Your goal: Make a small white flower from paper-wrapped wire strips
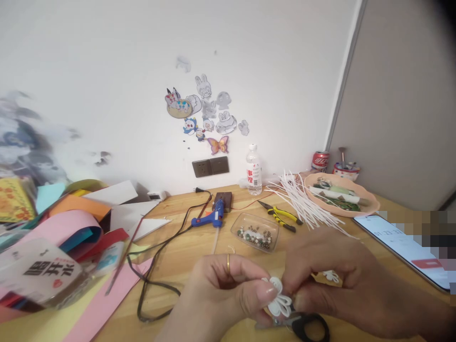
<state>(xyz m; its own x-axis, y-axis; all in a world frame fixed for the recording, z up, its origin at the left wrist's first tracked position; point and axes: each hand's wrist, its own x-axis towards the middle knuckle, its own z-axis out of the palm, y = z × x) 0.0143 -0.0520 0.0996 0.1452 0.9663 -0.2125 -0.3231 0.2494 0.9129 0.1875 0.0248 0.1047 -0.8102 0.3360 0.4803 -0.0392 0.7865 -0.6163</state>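
My left hand [235,289], with a ring on one finger, pinches a small white flower of looped cord [280,304] between thumb and fingers. Close against the flower's right side, my right hand [327,280] has its fingertips pressed together; what lies between them is too small and blurred to make out. Scissors with black handles [309,327] lie on the table below both hands, partly covered by them. Another small white looped piece [331,276] shows behind my right hand, partly hidden.
Beyond my hands are a clear tray of beads [254,232], yellow-black pliers [281,216] and a blue glue gun [212,217] with its cord. White strips [306,199], a pink tray [372,206] and a phone [402,247] lie right. Colored papers [71,228] crowd the left; a bottle [254,171] stands behind.
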